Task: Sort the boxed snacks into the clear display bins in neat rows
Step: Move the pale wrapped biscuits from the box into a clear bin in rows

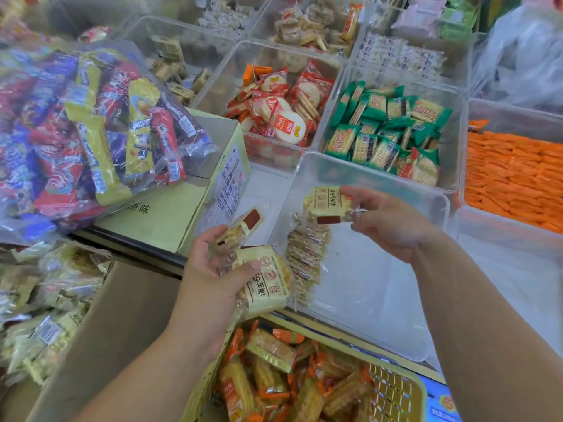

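Note:
My right hand (387, 220) pinches a pale yellow cracker packet (327, 205) over the near clear bin (432, 196). A row of the same packets (307, 254) stands on edge along that bin's left wall. My left hand (210, 266) grips several more yellow packets (262, 281), one with a dark red end (243, 226) sticking up, just left of the bin. The rest of the bin floor is bare.
A cardboard box (170, 214) with a big bag of mixed bars (85, 132) stands at left. An open carton of yellow packets (39, 303) is at lower left. A yellow basket (393, 394) of orange snacks sits below. Bins of red (283, 111), green (390, 132) and orange (511, 178) packets lie behind.

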Motion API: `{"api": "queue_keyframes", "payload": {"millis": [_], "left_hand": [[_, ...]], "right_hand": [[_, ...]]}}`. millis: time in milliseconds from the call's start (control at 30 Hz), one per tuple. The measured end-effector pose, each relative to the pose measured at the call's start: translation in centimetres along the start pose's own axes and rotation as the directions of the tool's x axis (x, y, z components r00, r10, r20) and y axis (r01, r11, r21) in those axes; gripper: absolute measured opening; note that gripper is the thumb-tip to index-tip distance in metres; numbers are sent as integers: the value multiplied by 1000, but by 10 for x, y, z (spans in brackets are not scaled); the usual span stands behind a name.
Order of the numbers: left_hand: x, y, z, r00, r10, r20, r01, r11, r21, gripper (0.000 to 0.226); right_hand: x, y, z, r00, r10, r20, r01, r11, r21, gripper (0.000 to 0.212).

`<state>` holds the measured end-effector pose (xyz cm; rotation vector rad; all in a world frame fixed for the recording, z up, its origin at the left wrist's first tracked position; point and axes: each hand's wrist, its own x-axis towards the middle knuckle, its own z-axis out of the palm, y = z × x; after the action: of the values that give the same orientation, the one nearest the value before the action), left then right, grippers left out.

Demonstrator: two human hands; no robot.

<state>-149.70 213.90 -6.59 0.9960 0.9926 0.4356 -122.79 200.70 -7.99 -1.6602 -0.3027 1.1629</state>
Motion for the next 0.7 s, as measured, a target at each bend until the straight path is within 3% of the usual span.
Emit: {"api": "queue_keyframes", "payload": {"millis": [300,467,567,600,700], "left_hand": [[-3,2,-15,999,-37,-26,34,996,-80,75],[-5,-1,-20,998,-42,-45,39,997,-73,71],[-5,-1,-24,997,-53,-58,49,996,-81,67],[-6,0,-25,996,-55,-64,49,995,-83,66],[-7,1,-27,996,-51,-79,45,996,-81,66]], "right_hand": [[76,34,-4,961,58,-272,-172,893,-416,62],[85,40,16,936,-122,-332,-160,690,-706,44],[85,42,26,918,-186,-349,-230,467,-854,43],[86,41,30,923,-216,-319,-191,461,-867,41],[86,40,39,958,-199,-208,-50,596,-801,32]]}}
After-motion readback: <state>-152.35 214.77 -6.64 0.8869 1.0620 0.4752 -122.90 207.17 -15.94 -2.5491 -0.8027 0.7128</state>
